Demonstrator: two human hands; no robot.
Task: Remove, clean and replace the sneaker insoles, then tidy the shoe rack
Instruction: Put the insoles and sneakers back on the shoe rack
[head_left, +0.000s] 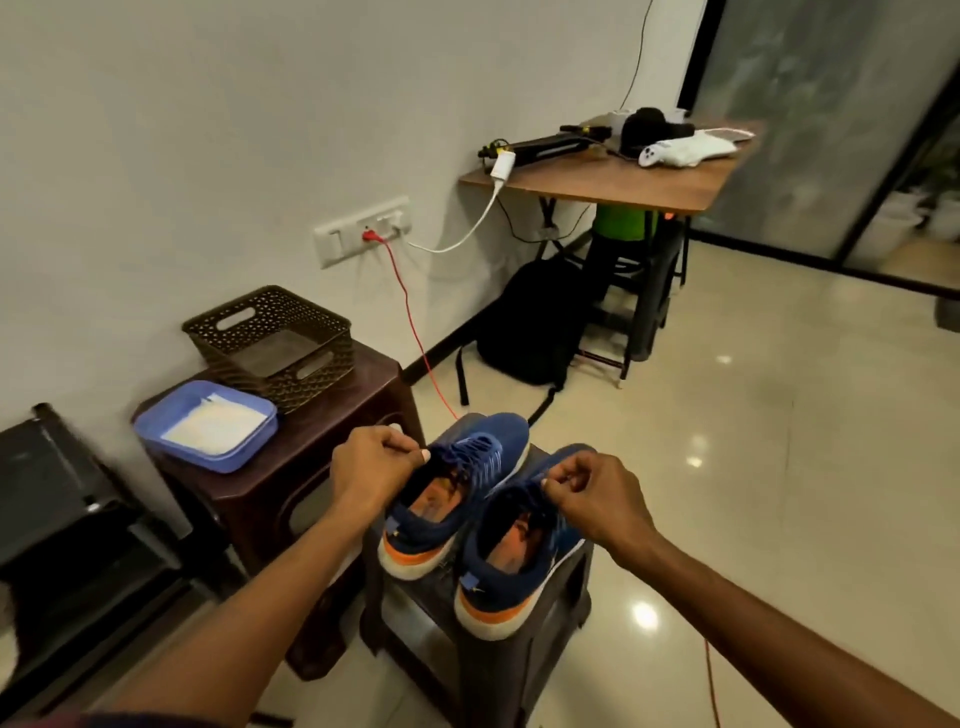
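At lower centre of the frame, left sneaker (457, 499) and right sneaker (519, 566) are sitting side by side on a stool (519, 670). I am pinching their laces (475, 449): left hand (371, 462) on the left one's, right hand (597, 499) on the right one's.

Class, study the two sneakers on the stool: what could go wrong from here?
The left hand and right hand pinch laces; the left sneaker and right sneaker sit heel-first at the edge of the stool, so a hard tug might pull one off. The red cable beside it could snag a foot.
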